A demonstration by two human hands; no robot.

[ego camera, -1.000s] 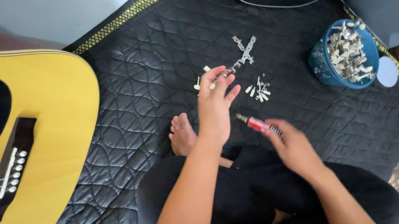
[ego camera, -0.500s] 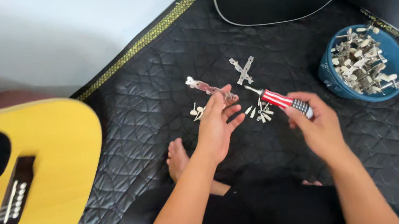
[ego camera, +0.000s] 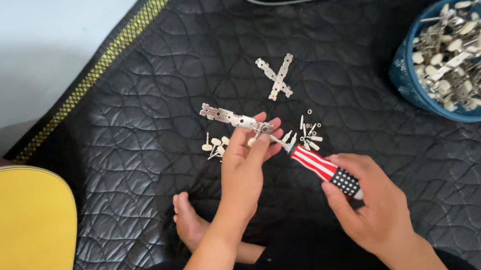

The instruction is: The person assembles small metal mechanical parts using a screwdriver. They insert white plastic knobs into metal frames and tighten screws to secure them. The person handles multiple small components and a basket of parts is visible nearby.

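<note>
The left hand [ego camera: 245, 169] pinches a metal tuner strip [ego camera: 232, 117] between its fingers; the right hand [ego camera: 371, 207] grips a striped screwdriver [ego camera: 319, 169], tip at the strip, above the quilted mat [ego camera: 132, 169].

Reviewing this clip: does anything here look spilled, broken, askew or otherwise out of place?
Nothing stands out. The left hand holds a metal tuner strip, the right hand a striped screwdriver pointed at it. Loose small parts lie on the quilted black mat, two plates lie crossed, and the blue basket stands upright, heaped full.

Single head-worn view, steeply downward, close over quilted mat [ego camera: 128, 138]
</note>
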